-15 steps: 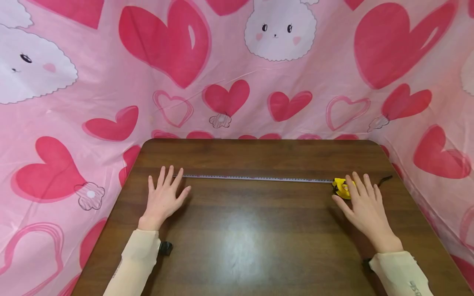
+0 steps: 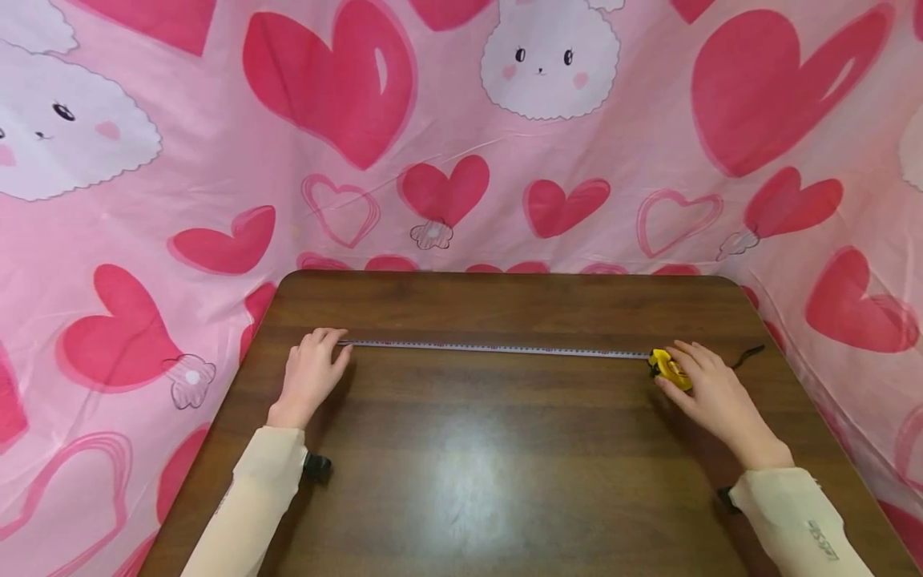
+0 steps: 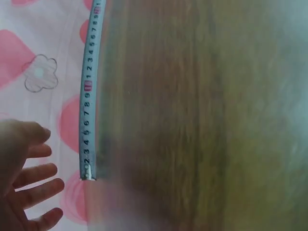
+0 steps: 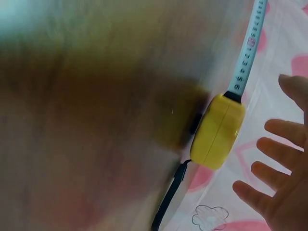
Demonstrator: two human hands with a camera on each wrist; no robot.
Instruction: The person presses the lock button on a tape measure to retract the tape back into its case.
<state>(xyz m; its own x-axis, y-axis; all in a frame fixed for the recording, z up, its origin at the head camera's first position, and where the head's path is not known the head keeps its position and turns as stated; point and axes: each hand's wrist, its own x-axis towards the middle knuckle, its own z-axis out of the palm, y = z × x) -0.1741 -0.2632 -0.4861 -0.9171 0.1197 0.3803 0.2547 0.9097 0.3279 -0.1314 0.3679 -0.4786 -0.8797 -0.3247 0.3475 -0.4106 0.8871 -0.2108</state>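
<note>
A yellow tape measure (image 2: pixel 670 369) with a black strap lies at the right of the table, its blade (image 2: pixel 497 349) drawn out straight to the left. My right hand (image 2: pixel 718 398) hovers by the case, thumb and fingers parted around it. In the right wrist view, a gap shows between those fingers and the yellow case (image 4: pixel 219 132). Near the blade's hooked end is my left hand (image 2: pixel 308 373), fingers bent a little. From the left wrist, its loosely spread fingers (image 3: pixel 41 192) appear apart from the metal hook (image 3: pixel 88 174).
The brown wooden table (image 2: pixel 461 449) has rounded far corners. A pink curtain (image 2: pixel 497 160) printed with hearts and white animal faces hangs behind it and along both sides. The black strap (image 2: pixel 748 356) trails from the case toward the right table edge.
Both hands were spread flatter; their fingers have bent and drawn in, the left around the blade's end, the right around the case. The tape measure looks unmoved.
</note>
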